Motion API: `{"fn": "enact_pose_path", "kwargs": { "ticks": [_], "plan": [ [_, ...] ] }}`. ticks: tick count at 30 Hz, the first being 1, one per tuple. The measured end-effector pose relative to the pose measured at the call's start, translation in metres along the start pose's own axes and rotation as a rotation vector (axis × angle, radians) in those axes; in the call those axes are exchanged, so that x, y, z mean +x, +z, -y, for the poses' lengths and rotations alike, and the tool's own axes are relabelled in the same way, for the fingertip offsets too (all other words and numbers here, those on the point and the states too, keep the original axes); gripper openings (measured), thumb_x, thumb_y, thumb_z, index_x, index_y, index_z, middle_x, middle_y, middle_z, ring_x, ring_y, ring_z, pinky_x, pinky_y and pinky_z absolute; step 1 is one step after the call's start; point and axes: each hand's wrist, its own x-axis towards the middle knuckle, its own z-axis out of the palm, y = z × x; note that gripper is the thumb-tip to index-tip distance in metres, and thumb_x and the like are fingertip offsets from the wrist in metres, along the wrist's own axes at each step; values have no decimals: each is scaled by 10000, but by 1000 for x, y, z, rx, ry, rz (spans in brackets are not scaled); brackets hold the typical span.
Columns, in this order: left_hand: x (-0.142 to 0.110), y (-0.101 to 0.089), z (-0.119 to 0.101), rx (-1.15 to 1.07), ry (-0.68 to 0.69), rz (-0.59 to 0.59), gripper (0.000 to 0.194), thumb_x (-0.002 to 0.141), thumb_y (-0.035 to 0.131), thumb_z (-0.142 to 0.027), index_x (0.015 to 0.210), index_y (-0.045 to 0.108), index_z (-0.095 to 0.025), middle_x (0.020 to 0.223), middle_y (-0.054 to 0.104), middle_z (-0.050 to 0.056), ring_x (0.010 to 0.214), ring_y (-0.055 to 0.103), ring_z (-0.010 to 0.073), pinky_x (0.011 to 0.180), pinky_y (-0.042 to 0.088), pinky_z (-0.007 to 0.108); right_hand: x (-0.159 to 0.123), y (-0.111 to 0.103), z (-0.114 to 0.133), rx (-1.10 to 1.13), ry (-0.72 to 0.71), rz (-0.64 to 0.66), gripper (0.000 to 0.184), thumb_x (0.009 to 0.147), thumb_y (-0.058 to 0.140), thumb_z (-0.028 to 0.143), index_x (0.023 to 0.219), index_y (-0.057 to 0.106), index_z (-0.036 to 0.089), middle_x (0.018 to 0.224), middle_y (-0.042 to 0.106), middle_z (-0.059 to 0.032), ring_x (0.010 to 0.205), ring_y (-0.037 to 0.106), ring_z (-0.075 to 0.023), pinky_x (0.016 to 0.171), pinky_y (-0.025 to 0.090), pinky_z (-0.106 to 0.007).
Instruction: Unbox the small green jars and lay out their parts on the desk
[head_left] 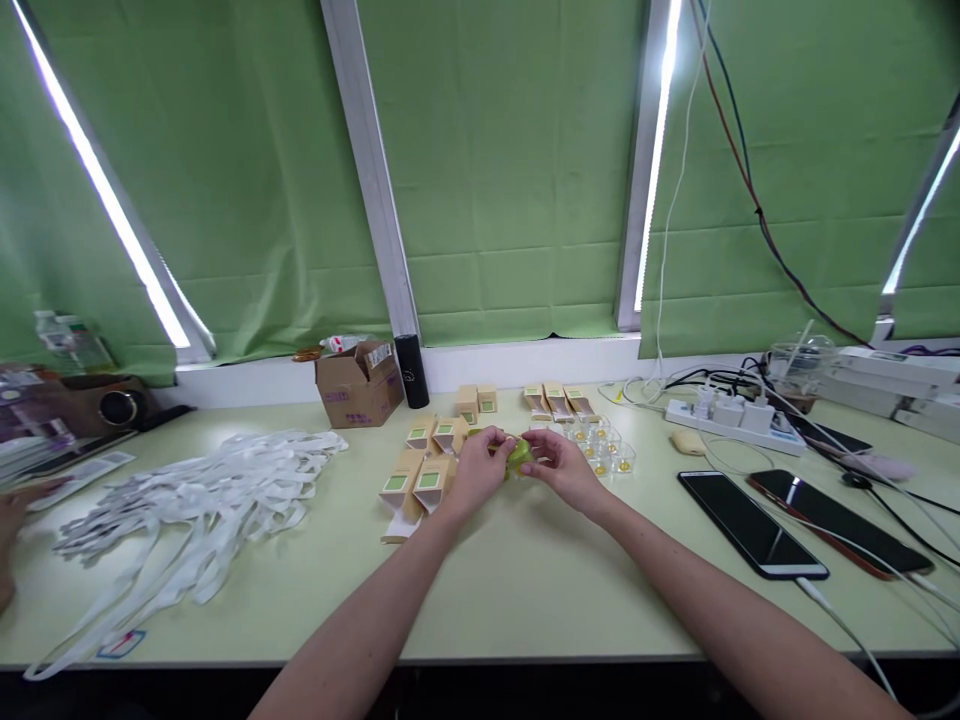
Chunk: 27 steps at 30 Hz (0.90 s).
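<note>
My left hand [482,467] and my right hand [564,466] meet over the middle of the table. Between their fingertips they pinch a small, shiny green piece [519,456]; it looks soft, but its kind is not clear and the fingers partly cover it. Just left of my left hand stand several small kraft paper boxes [405,473] with green label squares, the front ones with flaps hanging down. Behind my right hand are several small clear plastic cups [622,460] with a yellow spot in each.
More kraft boxes [556,398] stand farther back. White straps [225,490] lie heaped at left, near another person's hand [11,530]. A cardboard box [358,385] and black cylinder [411,370] stand behind. Phones [750,522], cables and a power strip [735,425] occupy the right.
</note>
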Motion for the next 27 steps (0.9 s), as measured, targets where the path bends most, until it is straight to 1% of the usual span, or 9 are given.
{"fn": "enact_pose_path", "kwargs": {
  "ticks": [3,6,9,13,16,18,20,23,27],
  "plan": [
    [-2,-2,-2,75,35,-30,241,922,571,-353,730,567,-208,752,667,18,706,582,173,668,426,290,1,0,0,-8,-5,-3,520,621,910,364,1073,695,224,990,722,-54,926,673,-216,811,587,-375],
    [1,-3,2,74,37,-68,245,926,569,-351,727,523,-215,705,606,-4,672,541,163,654,415,290,1,-2,-2,-16,-1,1,527,626,906,362,1081,682,219,992,724,-54,933,683,-218,845,585,-390],
    [7,-5,12,-68,-34,-93,268,911,599,-421,758,519,-217,711,599,-6,658,556,162,637,459,292,0,-4,-2,-8,0,4,545,636,891,345,1113,658,223,1018,730,-59,959,690,-224,885,578,-413],
    [15,-7,26,-359,-174,-136,423,833,674,-602,789,525,-209,769,632,13,701,626,177,644,558,324,-3,-5,2,-10,-24,-16,528,657,857,313,1131,635,246,1048,717,-55,1003,684,-226,892,576,-418],
    [17,-10,30,-483,-230,-181,468,791,719,-634,802,529,-206,789,640,14,729,647,171,661,582,322,-7,-5,8,-33,-64,-9,507,689,810,270,1157,614,264,1146,689,-57,1097,662,-227,939,555,-413],
    [16,-11,30,-552,-267,-209,434,790,744,-588,810,540,-205,805,650,17,732,648,159,652,573,298,-8,-5,11,-77,-105,1,479,715,775,243,1164,612,275,1225,660,-54,1162,635,-225,977,531,-410],
    [15,-11,30,-642,-292,-227,372,793,772,-504,820,561,-200,831,666,23,735,644,146,633,550,264,-9,-5,12,-154,-154,-1,447,730,750,228,1157,624,276,1265,643,-52,1187,613,-227,982,514,-407],
    [14,-10,29,-781,-334,-230,270,780,803,-349,834,598,-182,857,695,32,737,644,132,626,522,233,-10,-6,14,-227,-204,-27,439,738,742,232,1162,631,267,1252,652,-60,1148,611,-230,932,511,-397],
    [15,-9,30,-913,-385,-188,182,746,773,-161,869,639,-154,868,738,74,752,673,155,650,524,247,-9,-6,18,-187,-224,-46,417,767,765,292,1162,634,259,1225,675,-69,1094,615,-222,909,521,-388]
  ]
}}
